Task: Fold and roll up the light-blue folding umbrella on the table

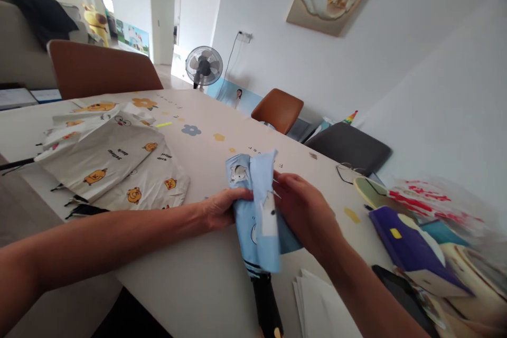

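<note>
A light-blue folding umbrella (253, 222) with a cartoon animal print is upright between my hands, its canopy loosely folded and its black handle (267, 303) pointing down toward me. My left hand (224, 207) is closed around the canopy's left side, the thumb lying across the front. On the other side, my right hand (304, 208) holds the canopy's edge; its fingers are partly hidden behind the fabric. To the left, a second umbrella (127, 156), cream with yellow duck prints, lies half folded on the table, its dark shaft reaching the left.
The pale table (178, 269) carries flower prints. On the right are glasses (350, 171), a purple pouch (412, 248), a dark phone-like device (400, 293), a plastic bag (439, 200) and white papers (322, 306). Chairs (105, 71) and a fan (204, 66) stand beyond.
</note>
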A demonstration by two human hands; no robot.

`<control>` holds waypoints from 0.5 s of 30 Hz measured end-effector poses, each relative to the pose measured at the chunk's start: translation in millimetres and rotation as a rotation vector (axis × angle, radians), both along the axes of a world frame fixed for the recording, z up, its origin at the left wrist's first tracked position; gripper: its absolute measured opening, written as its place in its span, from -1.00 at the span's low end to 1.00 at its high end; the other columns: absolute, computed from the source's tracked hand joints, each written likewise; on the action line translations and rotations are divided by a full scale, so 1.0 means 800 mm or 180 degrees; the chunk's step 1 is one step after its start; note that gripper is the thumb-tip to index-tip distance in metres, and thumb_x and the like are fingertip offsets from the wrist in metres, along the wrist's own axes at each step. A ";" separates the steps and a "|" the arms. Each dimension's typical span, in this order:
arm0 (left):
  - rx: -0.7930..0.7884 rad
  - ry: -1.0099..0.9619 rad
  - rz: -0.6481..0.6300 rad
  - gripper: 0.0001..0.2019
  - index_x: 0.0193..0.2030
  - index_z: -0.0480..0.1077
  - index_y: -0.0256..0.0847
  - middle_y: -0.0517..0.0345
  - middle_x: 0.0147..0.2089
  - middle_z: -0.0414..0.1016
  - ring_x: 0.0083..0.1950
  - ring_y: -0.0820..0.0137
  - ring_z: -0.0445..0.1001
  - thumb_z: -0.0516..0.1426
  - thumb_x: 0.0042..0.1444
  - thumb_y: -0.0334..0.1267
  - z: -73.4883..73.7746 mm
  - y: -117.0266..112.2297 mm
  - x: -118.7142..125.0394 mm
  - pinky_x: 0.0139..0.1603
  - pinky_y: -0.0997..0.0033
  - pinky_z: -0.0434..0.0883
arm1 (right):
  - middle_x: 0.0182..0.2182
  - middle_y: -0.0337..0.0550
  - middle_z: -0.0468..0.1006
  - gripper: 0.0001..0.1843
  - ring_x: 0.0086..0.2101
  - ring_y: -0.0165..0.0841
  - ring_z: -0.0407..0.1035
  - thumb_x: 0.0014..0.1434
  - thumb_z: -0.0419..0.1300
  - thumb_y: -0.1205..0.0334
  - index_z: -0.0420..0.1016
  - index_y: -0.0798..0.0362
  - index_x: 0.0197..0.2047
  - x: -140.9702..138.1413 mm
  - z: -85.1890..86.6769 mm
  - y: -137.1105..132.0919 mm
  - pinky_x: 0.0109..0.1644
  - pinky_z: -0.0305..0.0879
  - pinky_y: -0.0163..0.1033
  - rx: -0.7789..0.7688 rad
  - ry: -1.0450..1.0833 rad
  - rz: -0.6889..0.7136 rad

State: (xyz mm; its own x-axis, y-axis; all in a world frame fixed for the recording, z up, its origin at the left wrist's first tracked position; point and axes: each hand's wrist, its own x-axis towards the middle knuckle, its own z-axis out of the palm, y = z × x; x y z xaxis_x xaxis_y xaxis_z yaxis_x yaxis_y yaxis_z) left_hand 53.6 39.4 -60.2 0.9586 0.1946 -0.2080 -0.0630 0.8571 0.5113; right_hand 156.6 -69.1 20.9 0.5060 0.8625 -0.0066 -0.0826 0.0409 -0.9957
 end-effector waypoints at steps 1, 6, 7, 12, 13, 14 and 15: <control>0.0009 0.0044 0.0014 -0.74 -0.26 0.45 -0.37 0.06 -0.36 0.55 -0.35 0.38 0.51 0.26 -0.17 -0.37 -0.001 0.001 0.000 -0.09 0.34 0.40 | -0.10 -0.16 0.52 -0.88 -0.15 -0.23 0.41 0.03 0.15 0.15 0.45 0.00 -0.39 0.003 -0.008 0.004 -0.12 0.33 -0.11 -0.0093 -0.0326 -0.0220; 0.0062 0.0067 -0.0148 -0.74 -0.31 0.43 -0.35 0.13 -0.43 0.53 -0.45 0.44 0.47 0.28 -0.22 -0.36 0.002 0.002 0.000 -0.22 0.41 0.40 | -0.16 -0.15 0.55 -0.75 -0.16 -0.21 0.40 0.05 0.08 0.24 0.51 0.02 -0.21 0.013 -0.029 0.021 0.01 0.23 -0.04 -0.0751 -0.2172 -0.0380; 0.0075 0.0057 -0.0184 -0.73 -0.32 0.43 -0.35 0.15 -0.45 0.52 -0.47 0.45 0.46 0.28 -0.25 -0.37 0.003 0.001 -0.001 -0.24 0.43 0.40 | -0.19 -0.15 0.57 -0.73 -0.19 -0.21 0.41 0.06 0.05 0.25 0.51 0.02 -0.21 0.014 -0.031 0.025 -0.02 0.25 -0.04 -0.0797 -0.2291 -0.0265; 0.0272 -0.0062 -0.0523 -0.71 -0.32 0.44 -0.33 0.17 -0.51 0.50 -0.49 0.43 0.46 0.27 -0.28 -0.40 0.011 -0.011 -0.008 -0.31 0.44 0.39 | -0.06 -0.12 0.52 -0.65 -0.07 -0.20 0.38 0.04 0.08 0.27 0.44 -0.01 -0.07 0.031 -0.029 0.050 0.04 0.25 -0.06 -0.0272 -0.2242 0.0054; 0.0301 -0.0101 -0.0567 -0.73 -0.31 0.44 -0.33 0.14 -0.49 0.51 -0.46 0.42 0.47 0.26 -0.26 -0.39 0.012 -0.014 -0.009 -0.30 0.43 0.40 | -0.02 -0.13 0.49 -0.62 -0.01 -0.21 0.36 0.02 0.12 0.26 0.42 -0.03 -0.04 0.034 -0.028 0.054 0.08 0.23 -0.07 -0.0084 -0.2131 0.0155; 0.0313 -0.0138 -0.0582 -0.74 -0.31 0.45 -0.34 0.11 -0.46 0.52 -0.43 0.40 0.48 0.25 -0.24 -0.37 0.013 -0.015 -0.010 -0.28 0.42 0.40 | 0.01 -0.14 0.48 -0.60 0.02 -0.22 0.33 0.00 0.15 0.26 0.41 -0.05 -0.03 0.037 -0.027 0.058 0.11 0.21 -0.09 0.0073 -0.2023 0.0262; 0.0309 -0.0160 -0.0576 -0.75 -0.31 0.45 -0.35 0.09 -0.44 0.52 -0.42 0.40 0.48 0.24 -0.23 -0.37 0.013 -0.016 -0.011 -0.26 0.42 0.40 | 0.02 -0.15 0.47 -0.60 0.05 -0.23 0.32 -0.01 0.17 0.27 0.42 -0.07 -0.04 0.038 -0.025 0.060 0.13 0.19 -0.09 0.0204 -0.1958 0.0351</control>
State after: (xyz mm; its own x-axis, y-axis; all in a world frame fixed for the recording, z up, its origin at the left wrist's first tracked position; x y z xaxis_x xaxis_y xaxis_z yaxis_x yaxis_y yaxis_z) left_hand 45.0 26.6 -50.1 0.9884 0.0352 -0.1476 0.0598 0.8037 0.5921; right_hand 186.9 -21.4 1.2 0.3087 0.8988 0.3111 0.4978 0.1260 -0.8581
